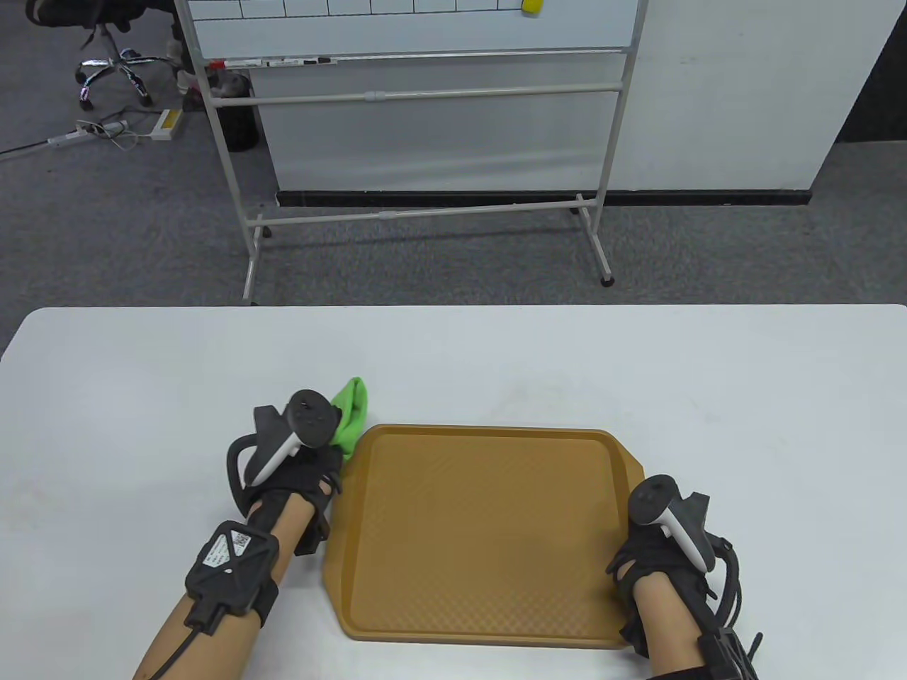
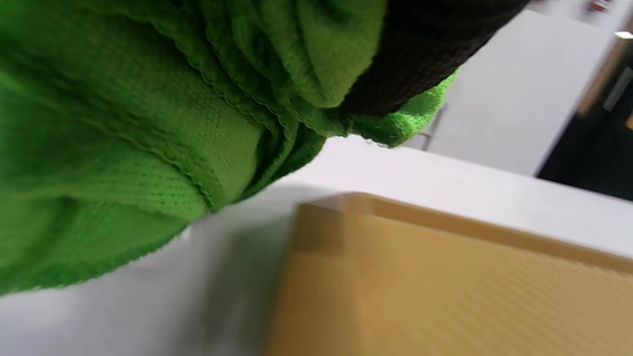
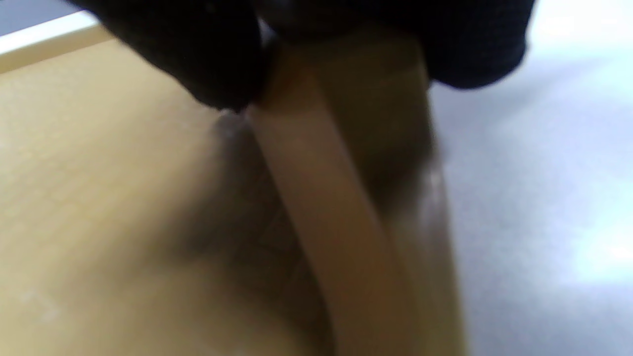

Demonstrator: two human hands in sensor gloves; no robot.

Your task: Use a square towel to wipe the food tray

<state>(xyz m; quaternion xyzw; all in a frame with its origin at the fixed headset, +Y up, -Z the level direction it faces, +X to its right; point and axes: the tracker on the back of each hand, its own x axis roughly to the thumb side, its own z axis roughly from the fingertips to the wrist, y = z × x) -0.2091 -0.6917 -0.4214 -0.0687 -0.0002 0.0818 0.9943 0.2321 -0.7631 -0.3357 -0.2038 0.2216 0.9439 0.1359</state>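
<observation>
A brown food tray [image 1: 482, 524] lies on the white table [image 1: 638, 368] near the front edge. My left hand [image 1: 305, 467] holds a bunched green towel [image 1: 351, 418] just off the tray's far left corner. In the left wrist view the towel [image 2: 148, 123] hangs bunched under my fingers [image 2: 420, 49], beside the tray's corner [image 2: 445, 277]. My right hand [image 1: 655, 545] grips the tray's right rim. In the right wrist view my gloved fingers [image 3: 207, 54] close over the rim [image 3: 326, 207].
A whiteboard on a metal stand [image 1: 425, 142] stands on the grey carpet beyond the table. An office chair [image 1: 113, 57] and a power strip [image 1: 92, 131] are at the far left.
</observation>
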